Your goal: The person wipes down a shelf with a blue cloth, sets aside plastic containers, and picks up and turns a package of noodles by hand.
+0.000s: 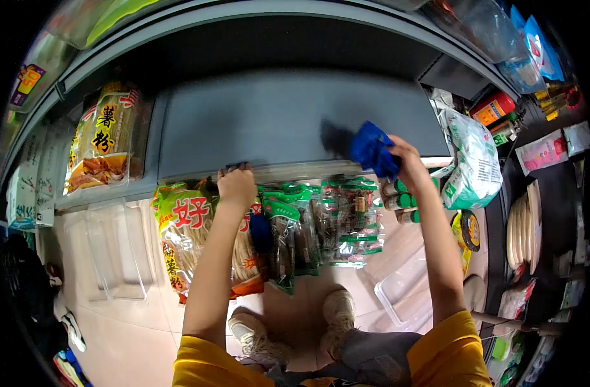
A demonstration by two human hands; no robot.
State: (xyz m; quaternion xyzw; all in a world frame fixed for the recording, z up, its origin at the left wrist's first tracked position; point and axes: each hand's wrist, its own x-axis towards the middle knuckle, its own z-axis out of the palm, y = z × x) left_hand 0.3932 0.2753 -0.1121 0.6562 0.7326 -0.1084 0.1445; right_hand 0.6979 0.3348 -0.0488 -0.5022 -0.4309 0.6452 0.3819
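Observation:
My right hand grips a bunched blue cloth above the right part of the grey shelf board. At the board's front edge, my left hand is closed with its fingers curled; what they hold, if anything, is hidden. Something dark blue shows just beside my left wrist. Below the shelf edge, large bags of noodles lie on the floor, partly behind my left forearm. Green-topped packets and flat clear packs of dark dried goods lie to their right.
A noodle bag stands on the shelf at left. Clear plastic bins lie on the floor at left, and another bin at right. Green-capped jars and a white-green bag sit at right. Another person's shoe shows at far left.

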